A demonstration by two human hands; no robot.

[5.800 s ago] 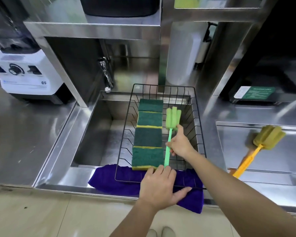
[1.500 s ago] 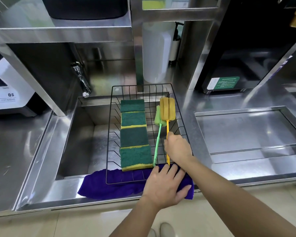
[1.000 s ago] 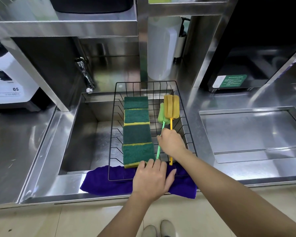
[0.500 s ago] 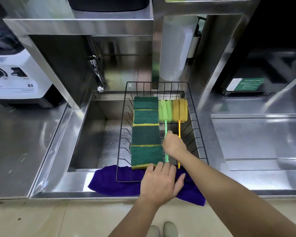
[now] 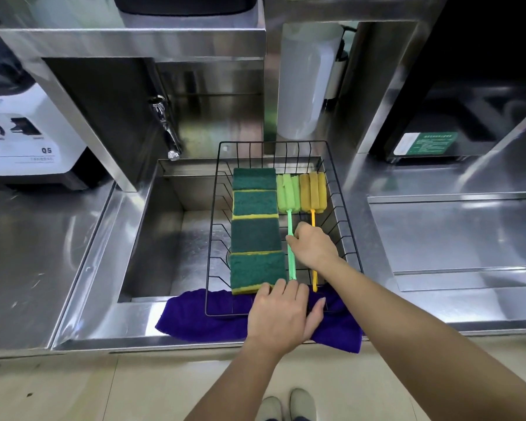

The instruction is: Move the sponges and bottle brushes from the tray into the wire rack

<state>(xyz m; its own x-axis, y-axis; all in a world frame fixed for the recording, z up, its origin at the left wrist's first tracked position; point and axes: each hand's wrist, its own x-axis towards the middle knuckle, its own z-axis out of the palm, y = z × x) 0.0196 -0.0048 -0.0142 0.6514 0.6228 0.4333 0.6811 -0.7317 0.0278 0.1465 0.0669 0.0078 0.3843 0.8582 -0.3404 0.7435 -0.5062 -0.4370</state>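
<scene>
A black wire rack [image 5: 212,238] spans the sink. Inside it, several green-and-yellow sponges [image 5: 254,235] lie in one column along the left. To their right, a green bottle brush [image 5: 287,192] and a yellow bottle brush [image 5: 313,191] lie side by side, heads at the far end. My right hand [image 5: 315,247] is curled over both handles with its fingertips closed on the green one. My left hand [image 5: 281,314] lies flat on the rack's front rim and holds nothing. The steel tray [image 5: 456,235] at the right has nothing in it.
A purple cloth [image 5: 195,317] lies under the rack's front edge. The sink basin [image 5: 170,235] drops away left of the rack, with a tap [image 5: 168,133] behind it. A white machine [image 5: 25,141] stands far left. Behind the rack stands a white container [image 5: 305,86].
The yellow brush went from the tray into the rack. In the last second my right hand straightened the green brush, so both heads now lie level. My left hand stayed on the rim.
</scene>
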